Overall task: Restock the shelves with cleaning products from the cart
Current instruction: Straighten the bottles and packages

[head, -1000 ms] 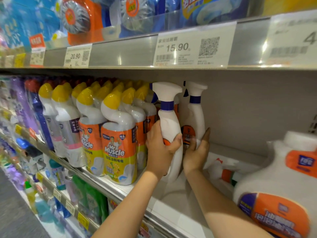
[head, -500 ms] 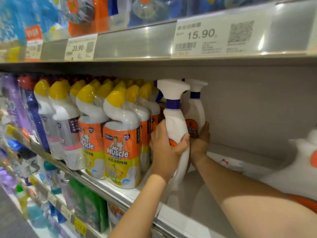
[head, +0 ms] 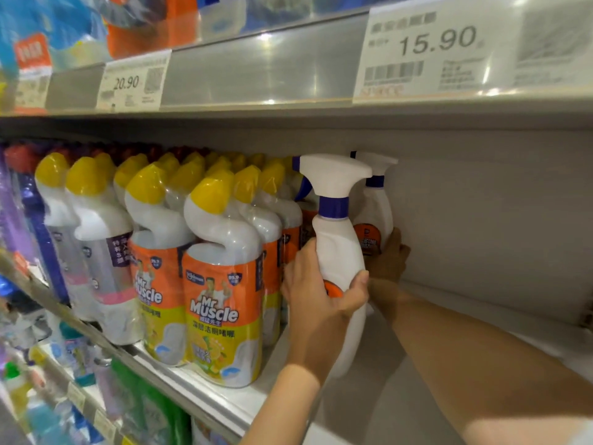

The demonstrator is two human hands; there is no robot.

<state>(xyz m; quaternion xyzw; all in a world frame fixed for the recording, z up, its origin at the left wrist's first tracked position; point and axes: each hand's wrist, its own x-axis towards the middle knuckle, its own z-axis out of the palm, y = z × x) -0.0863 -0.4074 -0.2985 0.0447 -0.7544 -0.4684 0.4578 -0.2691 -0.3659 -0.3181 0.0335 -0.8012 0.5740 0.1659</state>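
Observation:
A white trigger spray bottle (head: 337, 232) with a blue collar stands on the shelf board (head: 369, 406), and my left hand (head: 321, 297) is wrapped around its lower body. Deeper in, a second white spray bottle (head: 373, 216) with an orange label stands against the back wall. My right hand (head: 390, 258) reaches behind the first bottle and grips the second one at its base. The fingers of that hand are partly hidden.
Yellow-capped Mr Muscle bottles (head: 221, 284) fill the shelf to the left, touching the front spray bottle. The shelf above (head: 263, 69) carries price tags 20.90 and 15.90. Bare shelf floor (head: 513, 329) lies to the right. Lower shelves (head: 80, 374) hold mixed bottles.
The view has moved closer and leftward, and the big white jug at the right has left the frame. My right hand has pushed the rear bottle deeper toward the back wall.

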